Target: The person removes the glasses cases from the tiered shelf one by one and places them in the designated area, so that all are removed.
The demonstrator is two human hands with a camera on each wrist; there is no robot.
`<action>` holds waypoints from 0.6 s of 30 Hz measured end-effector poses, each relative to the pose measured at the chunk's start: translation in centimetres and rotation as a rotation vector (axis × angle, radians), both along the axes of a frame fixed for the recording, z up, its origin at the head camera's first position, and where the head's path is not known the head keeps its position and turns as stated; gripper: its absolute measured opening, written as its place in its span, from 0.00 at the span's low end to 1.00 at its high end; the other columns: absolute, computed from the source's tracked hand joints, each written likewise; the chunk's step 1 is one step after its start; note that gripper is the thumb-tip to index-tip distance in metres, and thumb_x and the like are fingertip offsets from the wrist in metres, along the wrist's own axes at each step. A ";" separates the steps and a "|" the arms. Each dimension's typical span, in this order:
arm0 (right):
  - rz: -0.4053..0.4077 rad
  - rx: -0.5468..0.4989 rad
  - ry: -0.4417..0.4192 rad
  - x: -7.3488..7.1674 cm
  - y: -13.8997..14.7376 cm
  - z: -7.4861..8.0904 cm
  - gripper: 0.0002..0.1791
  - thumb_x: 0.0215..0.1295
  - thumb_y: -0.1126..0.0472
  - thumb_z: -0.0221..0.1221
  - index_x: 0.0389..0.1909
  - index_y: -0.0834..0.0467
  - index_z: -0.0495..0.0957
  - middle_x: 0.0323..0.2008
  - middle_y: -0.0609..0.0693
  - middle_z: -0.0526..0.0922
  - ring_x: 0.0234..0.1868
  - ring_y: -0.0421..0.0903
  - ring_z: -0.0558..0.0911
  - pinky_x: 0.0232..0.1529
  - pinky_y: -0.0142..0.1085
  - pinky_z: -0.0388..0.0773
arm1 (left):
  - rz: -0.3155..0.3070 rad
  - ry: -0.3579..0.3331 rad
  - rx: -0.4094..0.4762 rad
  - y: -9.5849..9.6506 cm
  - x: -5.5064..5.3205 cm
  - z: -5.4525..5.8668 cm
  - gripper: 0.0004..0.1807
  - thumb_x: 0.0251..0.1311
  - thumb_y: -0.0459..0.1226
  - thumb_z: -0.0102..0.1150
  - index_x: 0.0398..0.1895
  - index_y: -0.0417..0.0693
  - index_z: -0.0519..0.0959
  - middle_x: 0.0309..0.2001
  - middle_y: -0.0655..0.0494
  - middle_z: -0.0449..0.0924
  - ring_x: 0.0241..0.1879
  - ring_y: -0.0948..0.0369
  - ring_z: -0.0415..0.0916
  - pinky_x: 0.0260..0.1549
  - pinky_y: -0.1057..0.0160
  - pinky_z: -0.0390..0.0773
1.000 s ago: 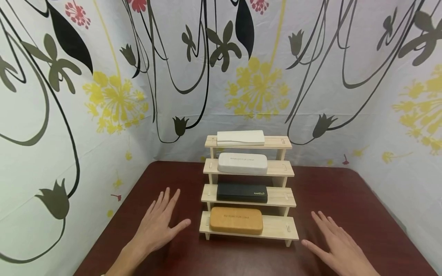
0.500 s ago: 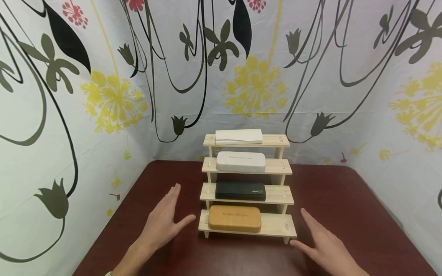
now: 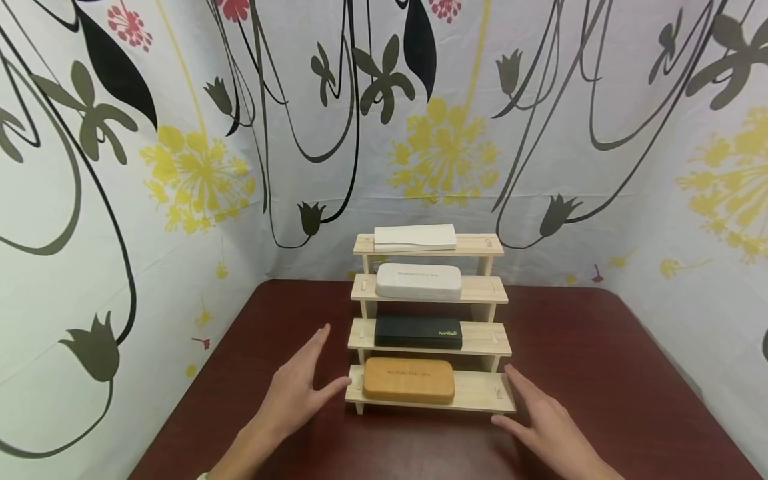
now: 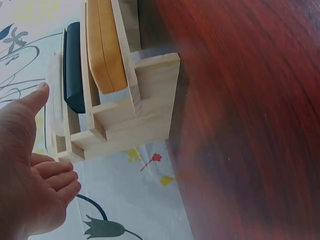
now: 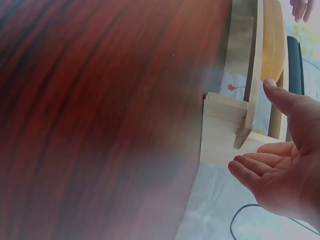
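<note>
The left hand (image 3: 293, 397) and right hand (image 3: 545, 421) were held with fingers loosely extended. Between them was set a pale, stepped wooden rack (image 3: 480, 392); a rounded tan case (image 3: 408, 385) was borne nearest, a dark oblong box (image 3: 413, 333) beyond.

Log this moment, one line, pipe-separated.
wooden stand: on table, orange case lowest | left hand: beside stand's left end, holding nothing | right hand: beside stand's right end, holding nothing

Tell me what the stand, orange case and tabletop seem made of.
Stand: pale wood, apparently unpainted, given its grain and slotted joints.
Orange case: probably leather or imitation leather, fairly matte, with lettering on top.
Tabletop: dark red, streaky grain, slight sheen; could be varnished wood or laminate.
</note>
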State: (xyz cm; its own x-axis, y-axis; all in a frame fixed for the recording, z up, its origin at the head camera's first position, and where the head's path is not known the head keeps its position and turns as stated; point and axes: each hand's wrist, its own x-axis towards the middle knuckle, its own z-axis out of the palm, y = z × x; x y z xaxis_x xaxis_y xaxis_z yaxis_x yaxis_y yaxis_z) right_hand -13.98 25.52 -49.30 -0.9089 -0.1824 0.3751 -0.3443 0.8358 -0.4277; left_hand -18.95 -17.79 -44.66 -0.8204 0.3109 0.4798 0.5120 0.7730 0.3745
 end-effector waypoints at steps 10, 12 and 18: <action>0.010 -0.028 0.008 -0.4 -0.4 -0.3 0.46 0.58 0.50 0.79 0.72 0.68 0.73 0.67 0.65 0.80 0.63 0.62 0.82 0.56 0.59 0.82 | -0.086 -0.011 0.054 1.3 0.0 -0.2 0.50 0.60 0.51 0.79 0.82 0.46 0.65 0.75 0.51 0.72 0.70 0.54 0.75 0.63 0.49 0.81; 0.009 -0.029 -0.002 -0.4 -0.5 -0.3 0.46 0.58 0.50 0.79 0.72 0.68 0.73 0.67 0.65 0.80 0.63 0.63 0.82 0.57 0.59 0.82 | -0.094 -0.025 0.061 1.5 0.0 -0.3 0.50 0.59 0.51 0.80 0.81 0.46 0.66 0.75 0.51 0.72 0.70 0.54 0.75 0.63 0.49 0.81; 0.013 -0.025 0.005 -0.7 -0.6 -0.4 0.44 0.58 0.53 0.79 0.71 0.69 0.74 0.67 0.65 0.79 0.63 0.63 0.82 0.57 0.59 0.82 | -0.129 -0.036 0.075 2.0 0.0 -0.7 0.46 0.60 0.47 0.80 0.79 0.42 0.70 0.73 0.49 0.75 0.68 0.54 0.77 0.61 0.49 0.82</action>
State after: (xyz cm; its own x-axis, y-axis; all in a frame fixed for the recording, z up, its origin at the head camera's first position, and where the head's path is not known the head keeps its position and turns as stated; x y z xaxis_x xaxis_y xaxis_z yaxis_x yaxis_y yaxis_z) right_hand -14.67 24.94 -49.73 -0.9047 -0.1849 0.3839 -0.3572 0.8203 -0.4467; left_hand -18.97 -15.78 -45.37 -0.7928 0.3796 0.4768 0.5908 0.6708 0.4483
